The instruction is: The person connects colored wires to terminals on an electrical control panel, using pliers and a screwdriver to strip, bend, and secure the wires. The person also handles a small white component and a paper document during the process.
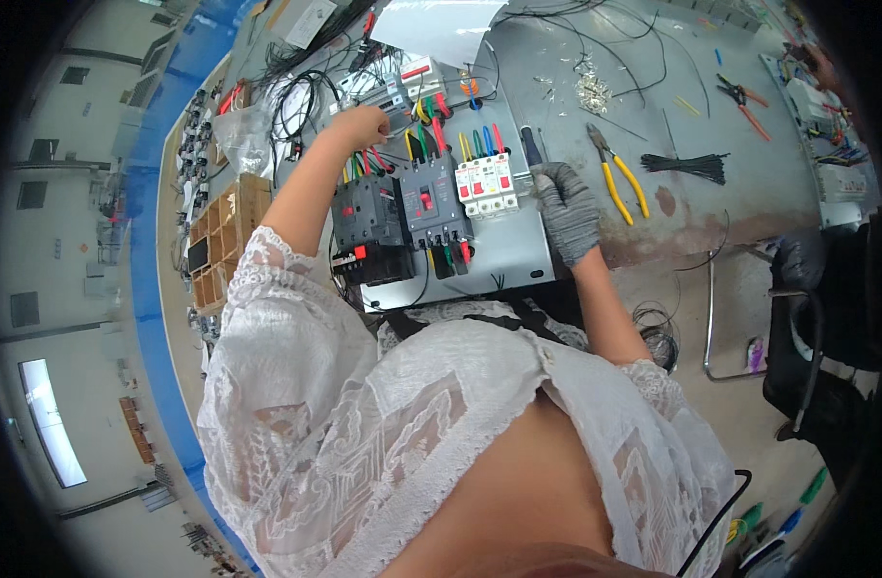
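Grey worktop [749, 196] spans twelve to two o'clock in the head view. At twelve, a metal plate [508, 252] bearing dark breakers [429, 217] lies near the body, likely for easy reach. At its ten, the bare left hand [361, 127] curls near coloured wires [375, 158]; any pinch is unclear. At its three, the gloved right hand [565, 207] bends its fingers, perhaps steadying; I cannot tell its grip.

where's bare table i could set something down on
Most room: the grey tabletop between the black bundle and the wired panel at far right. A smaller gap lies between the screwdriver and the yellow-handled cutters. Crowded: around the left hand, among breakers and coloured wires.
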Action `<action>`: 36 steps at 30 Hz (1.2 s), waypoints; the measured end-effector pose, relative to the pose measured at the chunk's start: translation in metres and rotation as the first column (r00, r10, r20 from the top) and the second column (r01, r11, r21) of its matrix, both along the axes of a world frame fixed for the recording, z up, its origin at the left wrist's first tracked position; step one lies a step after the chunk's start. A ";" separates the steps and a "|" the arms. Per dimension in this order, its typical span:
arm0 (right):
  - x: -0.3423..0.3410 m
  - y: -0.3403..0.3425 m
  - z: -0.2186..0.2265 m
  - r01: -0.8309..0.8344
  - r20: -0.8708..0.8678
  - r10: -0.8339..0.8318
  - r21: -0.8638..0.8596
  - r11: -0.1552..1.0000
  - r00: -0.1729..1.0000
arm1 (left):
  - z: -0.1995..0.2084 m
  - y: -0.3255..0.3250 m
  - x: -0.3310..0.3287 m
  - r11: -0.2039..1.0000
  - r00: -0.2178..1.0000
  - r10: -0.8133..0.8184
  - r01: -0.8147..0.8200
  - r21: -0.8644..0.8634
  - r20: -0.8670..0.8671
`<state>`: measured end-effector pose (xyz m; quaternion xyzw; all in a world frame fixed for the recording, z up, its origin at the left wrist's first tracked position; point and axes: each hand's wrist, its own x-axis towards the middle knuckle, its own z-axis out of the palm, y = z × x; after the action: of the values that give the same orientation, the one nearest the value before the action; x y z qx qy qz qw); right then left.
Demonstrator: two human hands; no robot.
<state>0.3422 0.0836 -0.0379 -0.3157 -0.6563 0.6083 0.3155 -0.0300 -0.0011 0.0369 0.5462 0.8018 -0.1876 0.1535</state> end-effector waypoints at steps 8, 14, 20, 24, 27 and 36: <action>0.000 0.002 -0.009 0.081 0.036 -0.098 0.333 0.939 0.995 | 0.014 -0.008 0.023 0.976 0.991 0.134 -0.132 0.176 -0.002; -0.008 -0.005 -0.008 -0.048 0.194 -0.038 0.421 0.906 0.980 | 0.010 -0.012 0.022 0.926 0.968 0.228 -0.248 0.284 0.103; -0.013 -0.006 0.002 -0.084 0.216 0.000 0.379 0.921 0.976 | 0.008 -0.016 0.022 0.875 0.932 0.301 -0.353 0.332 0.199; -0.014 -0.007 0.003 -0.103 0.264 -0.012 0.417 0.903 0.964 | 0.004 -0.019 0.018 0.861 0.924 0.276 -0.361 0.358 0.266; -0.013 -0.006 -0.001 -0.121 0.287 -0.010 0.432 0.894 0.958 | 0.001 -0.020 0.015 0.849 0.889 0.295 -0.412 0.330 0.350; -0.024 0.019 0.023 -0.099 0.274 0.055 0.148 0.984 0.960 | 0.014 -0.021 0.021 0.852 0.894 0.158 -0.338 0.400 0.418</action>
<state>0.3177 0.1029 -0.0148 -0.3431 -0.7516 0.5170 0.2238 -0.0093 -0.0219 0.0514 0.4819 0.8442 0.1372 0.1903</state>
